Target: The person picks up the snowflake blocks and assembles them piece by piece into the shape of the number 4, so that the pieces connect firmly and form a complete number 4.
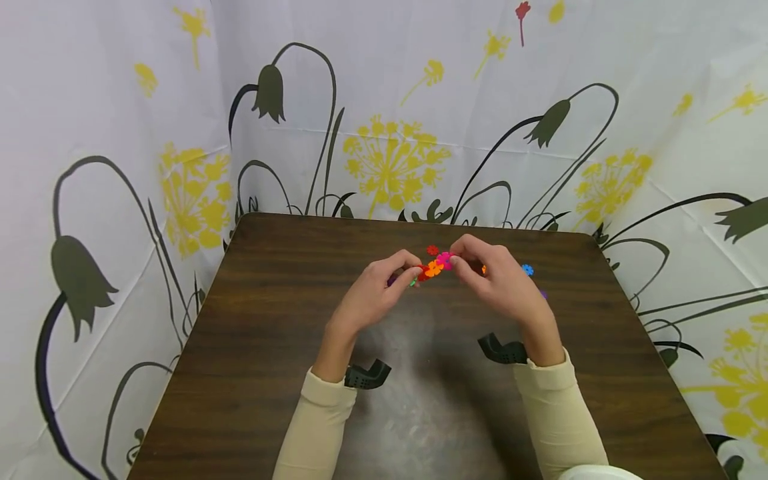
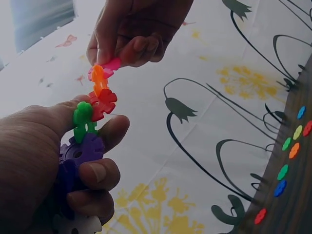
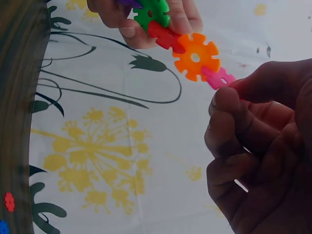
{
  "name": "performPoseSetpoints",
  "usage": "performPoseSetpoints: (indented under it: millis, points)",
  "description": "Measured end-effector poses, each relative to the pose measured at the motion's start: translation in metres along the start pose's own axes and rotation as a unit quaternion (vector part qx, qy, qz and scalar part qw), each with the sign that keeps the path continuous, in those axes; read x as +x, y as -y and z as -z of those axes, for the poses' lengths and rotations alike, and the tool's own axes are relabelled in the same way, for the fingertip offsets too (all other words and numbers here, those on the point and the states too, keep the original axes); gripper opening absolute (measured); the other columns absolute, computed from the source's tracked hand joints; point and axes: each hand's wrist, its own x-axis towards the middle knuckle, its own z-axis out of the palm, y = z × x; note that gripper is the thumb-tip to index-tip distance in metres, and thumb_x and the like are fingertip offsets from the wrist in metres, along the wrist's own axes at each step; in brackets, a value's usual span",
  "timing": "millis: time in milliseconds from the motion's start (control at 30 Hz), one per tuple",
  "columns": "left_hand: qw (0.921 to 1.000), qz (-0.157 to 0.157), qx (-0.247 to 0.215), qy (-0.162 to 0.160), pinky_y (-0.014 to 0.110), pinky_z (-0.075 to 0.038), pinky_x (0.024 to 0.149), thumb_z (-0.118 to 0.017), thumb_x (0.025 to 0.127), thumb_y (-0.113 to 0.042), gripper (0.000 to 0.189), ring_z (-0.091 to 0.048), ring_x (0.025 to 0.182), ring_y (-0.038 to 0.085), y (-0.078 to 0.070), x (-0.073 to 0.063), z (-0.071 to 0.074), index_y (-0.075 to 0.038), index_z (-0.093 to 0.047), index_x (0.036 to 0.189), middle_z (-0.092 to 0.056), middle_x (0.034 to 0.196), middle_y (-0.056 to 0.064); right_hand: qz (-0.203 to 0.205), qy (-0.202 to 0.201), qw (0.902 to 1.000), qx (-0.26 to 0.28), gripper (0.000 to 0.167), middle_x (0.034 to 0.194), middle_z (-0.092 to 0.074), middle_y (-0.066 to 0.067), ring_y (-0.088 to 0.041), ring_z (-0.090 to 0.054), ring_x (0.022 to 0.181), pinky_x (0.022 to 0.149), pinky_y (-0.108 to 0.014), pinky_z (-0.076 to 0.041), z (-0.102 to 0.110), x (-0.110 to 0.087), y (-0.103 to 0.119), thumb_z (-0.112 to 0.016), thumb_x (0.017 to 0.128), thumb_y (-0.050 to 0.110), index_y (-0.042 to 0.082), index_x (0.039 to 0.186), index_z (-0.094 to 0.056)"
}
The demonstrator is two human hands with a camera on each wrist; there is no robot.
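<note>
A chain of notched, flower-shaped plastic discs linked edge to edge spans both hands above the table. My left hand (image 1: 373, 290) grips the chain, thumb and fingers around the green disc (image 2: 84, 119) and the purple disc (image 2: 87, 149). Lower in that grip, in the left wrist view, sit a dark blue disc (image 2: 67, 183) and a white disc (image 2: 77, 224), partly hidden by fingers. Past the thumb come a red disc (image 2: 103, 104) and an orange disc (image 3: 196, 54). At the far end, my right hand (image 1: 503, 280) pinches the pink disc (image 3: 218, 78) between thumb and index finger.
Loose discs lie on the dark wooden table (image 1: 270, 320) beyond and right of the hands, among them a red one (image 1: 433, 250) and a blue one (image 1: 527, 269). A flower-printed curtain (image 1: 384, 87) hangs behind the table's far edge.
</note>
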Motion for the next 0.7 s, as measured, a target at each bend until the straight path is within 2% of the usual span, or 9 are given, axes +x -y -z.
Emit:
performPoseSetpoints:
  millis: [167, 300, 400, 567, 700]
  points:
    - [0.9986, 0.012, -0.051, -0.002, 0.03, -0.046, 0.063, -0.059, 0.112, -0.024, 0.009, -0.052, 0.068, 0.019, 0.002, 0.001, -0.001, -0.017, -0.063, 0.117, -0.067, 0.095, 0.002, -0.016, -0.013, 0.9992, 0.035, 0.005, 0.077, -0.061, 0.001, -0.017, -0.057, 0.067, 0.06, -0.029, -0.049, -0.005, 0.0, -0.003, -0.062, 0.11, 0.018, 0.013, 0.112, -0.062]
    - [0.9931, 0.025, -0.115, -0.007, 0.027, -0.048, 0.056, -0.057, 0.113, -0.024, 0.013, -0.051, 0.061, 0.023, 0.002, 0.003, -0.003, -0.016, -0.06, 0.124, -0.071, 0.098, 0.008, -0.042, -0.041, 0.9954, 0.076, 0.01, 0.079, -0.065, -0.003, -0.02, -0.061, 0.071, 0.063, -0.03, -0.053, -0.008, 0.0, -0.006, -0.06, 0.111, 0.02, 0.013, 0.116, -0.065]
    - [0.9883, 0.022, -0.15, -0.015, 0.027, -0.05, 0.055, -0.055, 0.114, -0.019, 0.015, -0.051, 0.059, 0.024, 0.004, 0.004, -0.004, -0.012, -0.058, 0.126, -0.07, 0.1, 0.015, -0.043, -0.054, 0.992, 0.106, 0.014, 0.081, -0.065, -0.005, -0.022, -0.061, 0.072, 0.066, -0.031, -0.055, -0.011, 0.001, -0.01, -0.059, 0.112, 0.02, 0.011, 0.119, -0.067]
    - [0.9822, 0.018, -0.183, -0.038, 0.029, -0.053, 0.055, -0.052, 0.114, -0.013, 0.015, -0.054, 0.057, 0.026, 0.007, 0.003, -0.002, -0.005, -0.057, 0.125, -0.069, 0.1, 0.018, -0.038, -0.056, 0.9884, 0.136, 0.016, 0.079, -0.065, -0.006, -0.021, -0.061, 0.07, 0.067, -0.032, -0.054, -0.018, -0.003, -0.022, -0.055, 0.113, 0.017, 0.008, 0.118, -0.068]
    - [0.9783, 0.009, -0.2, -0.054, 0.027, -0.051, 0.053, -0.049, 0.114, -0.011, 0.015, -0.055, 0.056, 0.028, 0.009, 0.003, 0.001, -0.002, -0.054, 0.125, -0.068, 0.1, 0.018, -0.064, -0.042, 0.9857, 0.15, 0.017, 0.077, -0.062, -0.008, -0.023, -0.063, 0.072, 0.07, -0.031, -0.054, -0.023, -0.011, -0.043, -0.055, 0.114, 0.02, 0.009, 0.115, -0.068]
